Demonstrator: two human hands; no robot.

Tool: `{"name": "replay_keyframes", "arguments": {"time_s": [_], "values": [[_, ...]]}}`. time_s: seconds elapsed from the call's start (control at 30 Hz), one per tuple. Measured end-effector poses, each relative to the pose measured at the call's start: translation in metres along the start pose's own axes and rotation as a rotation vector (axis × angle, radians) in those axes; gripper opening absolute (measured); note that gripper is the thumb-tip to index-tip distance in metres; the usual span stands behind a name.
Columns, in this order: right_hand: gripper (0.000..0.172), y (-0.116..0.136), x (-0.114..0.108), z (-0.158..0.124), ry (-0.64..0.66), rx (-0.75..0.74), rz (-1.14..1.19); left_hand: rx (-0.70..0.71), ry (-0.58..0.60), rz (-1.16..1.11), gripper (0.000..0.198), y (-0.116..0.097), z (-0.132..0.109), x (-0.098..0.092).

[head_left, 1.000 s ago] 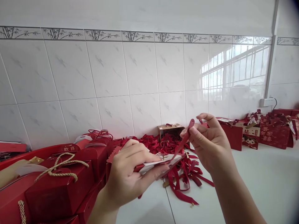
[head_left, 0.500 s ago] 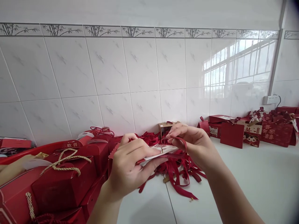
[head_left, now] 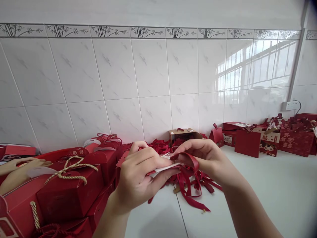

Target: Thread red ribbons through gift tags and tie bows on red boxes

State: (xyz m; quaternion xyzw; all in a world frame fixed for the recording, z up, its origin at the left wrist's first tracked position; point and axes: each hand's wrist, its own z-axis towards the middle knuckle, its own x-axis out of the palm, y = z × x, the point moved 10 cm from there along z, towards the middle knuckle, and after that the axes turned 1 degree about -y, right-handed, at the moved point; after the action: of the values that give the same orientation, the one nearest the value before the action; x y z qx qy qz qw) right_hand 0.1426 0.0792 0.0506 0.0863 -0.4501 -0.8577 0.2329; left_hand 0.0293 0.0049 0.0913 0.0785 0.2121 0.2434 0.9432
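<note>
My left hand (head_left: 141, 175) is closed, thumb below and fingers above, on a small flat piece of red and white printed card (head_left: 160, 169). Whether it is a folded gift box cannot be told, since my fingers cover much of it. My right hand (head_left: 209, 160) pinches a dark red strap (head_left: 192, 161), which bends in a loop at the card's right end. The fingertips of both hands nearly meet there, and they hide where strap and card join. Behind and below my hands lies a tangled heap of red ribbons (head_left: 190, 200).
Red gift boxes (head_left: 71, 195) with gold cord fill the left side. Beyond them are another person's hands (head_left: 18, 172). An open cardboard box (head_left: 184, 133) stands by the tiled wall. Several red boxes and bags (head_left: 247, 142) line the wall at right, under a power strip (head_left: 290, 105).
My right hand has come down and closer to the card, bringing the strap's end against it. The strap now shows a wider loop. My left hand has hardly moved.
</note>
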Motion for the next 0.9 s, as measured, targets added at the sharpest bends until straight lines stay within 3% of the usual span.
{"name": "replay_keyframes", "arguments": {"time_s": [0.33, 0.53, 0.8, 0.9], "values": [[0.011, 0.005, 0.007, -0.002, 0.118, -0.058, -0.017, 0.005, -0.006, -0.041, 0.017, -0.001, 0.002, -0.002], [0.009, 0.012, 0.009, -0.007, 0.172, -0.175, -0.186, 0.014, -0.021, -0.009, 0.018, -0.003, 0.001, -0.006], [0.014, 0.021, 0.011, -0.007, 0.155, -0.266, -0.160, 0.102, -0.086, 0.061, 0.030, -0.015, 0.001, -0.010], [0.019, 0.025, 0.012, -0.009, 0.151, -0.312, -0.174, 0.094, -0.086, 0.024, 0.026, -0.015, 0.003, -0.009]]}}
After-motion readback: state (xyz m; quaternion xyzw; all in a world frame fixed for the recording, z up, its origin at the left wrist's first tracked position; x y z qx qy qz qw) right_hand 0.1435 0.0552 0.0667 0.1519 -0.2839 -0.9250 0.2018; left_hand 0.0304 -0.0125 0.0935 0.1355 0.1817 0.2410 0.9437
